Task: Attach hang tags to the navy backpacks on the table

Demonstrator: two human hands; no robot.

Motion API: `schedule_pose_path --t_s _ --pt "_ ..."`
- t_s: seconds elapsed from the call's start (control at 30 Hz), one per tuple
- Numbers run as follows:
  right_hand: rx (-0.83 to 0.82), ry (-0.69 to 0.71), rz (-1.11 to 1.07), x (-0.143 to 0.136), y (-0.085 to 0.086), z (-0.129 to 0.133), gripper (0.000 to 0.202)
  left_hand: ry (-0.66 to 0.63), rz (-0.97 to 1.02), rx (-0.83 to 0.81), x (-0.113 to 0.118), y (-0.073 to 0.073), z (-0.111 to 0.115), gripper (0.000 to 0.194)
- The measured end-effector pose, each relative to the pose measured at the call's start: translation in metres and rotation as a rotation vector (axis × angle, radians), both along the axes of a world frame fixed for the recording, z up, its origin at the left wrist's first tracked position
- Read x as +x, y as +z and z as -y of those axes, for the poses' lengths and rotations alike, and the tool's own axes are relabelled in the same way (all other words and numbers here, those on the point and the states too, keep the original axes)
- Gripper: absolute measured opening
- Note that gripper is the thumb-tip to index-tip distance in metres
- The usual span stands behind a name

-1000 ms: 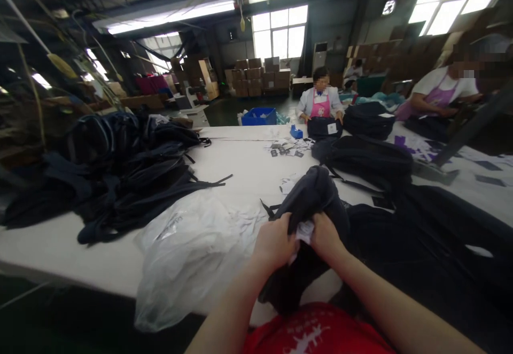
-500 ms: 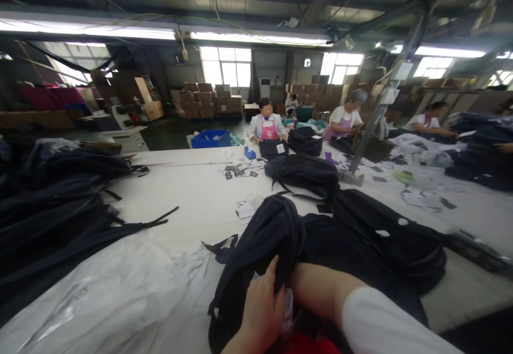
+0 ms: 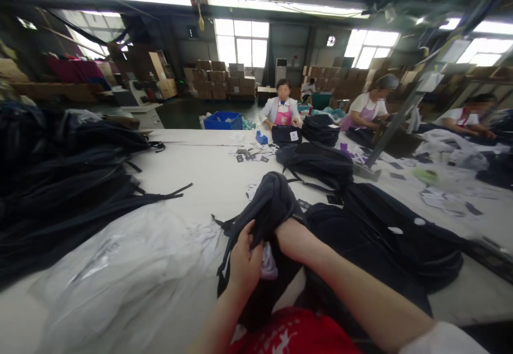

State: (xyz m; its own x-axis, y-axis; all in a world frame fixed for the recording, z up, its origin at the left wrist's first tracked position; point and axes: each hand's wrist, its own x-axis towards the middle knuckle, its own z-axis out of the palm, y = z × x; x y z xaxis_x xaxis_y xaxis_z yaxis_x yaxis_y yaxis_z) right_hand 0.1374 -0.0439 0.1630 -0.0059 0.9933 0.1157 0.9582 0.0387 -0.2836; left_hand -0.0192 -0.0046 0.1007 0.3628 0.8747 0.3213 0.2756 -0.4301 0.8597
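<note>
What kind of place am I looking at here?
Probably a bag factory or packing workshop: dark backpacks lie along a long white table, workers in aprons stand or sit around it, and cardboard boxes are stacked in the background.

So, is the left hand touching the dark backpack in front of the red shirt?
Touching. The head view shows the left hand grasping folded fabric of the dark backpack.

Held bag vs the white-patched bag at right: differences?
The held bag is bunched and raised; the white-patched bag lies flatter. The left hand and right hand are at the held bag; neither is on the white-patched bag. Both bags look dark.
</note>
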Motion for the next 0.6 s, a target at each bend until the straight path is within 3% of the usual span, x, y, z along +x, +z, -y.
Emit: schedule_pose_path --t_s 0.17,0.27,0.33,0.47,0.6 --pt "0.084 0.059 0.203 -0.007 0.004 0.020 0.026 0.005 0.042 -0.014 -0.005 0.002 -0.005 0.045" --pt "0.350 -0.102 0.184 0.000 0.007 0.029 0.015 0.029 0.087 -0.048 -0.011 0.002 -0.004 0.044" --pt "0.431 -0.218 0.146 0.008 0.007 0.025 0.014 0.034 0.106 -0.066 -0.016 0.003 -0.005 0.042" --pt "0.272 -0.174 0.053 0.021 0.007 0.005 0.016 0.050 -0.014 -0.031 -0.027 0.015 -0.011 0.033" --pt "0.205 -0.198 0.009 0.022 0.015 -0.011 0.027 0.027 -0.244 0.071 -0.040 0.040 -0.017 0.024"
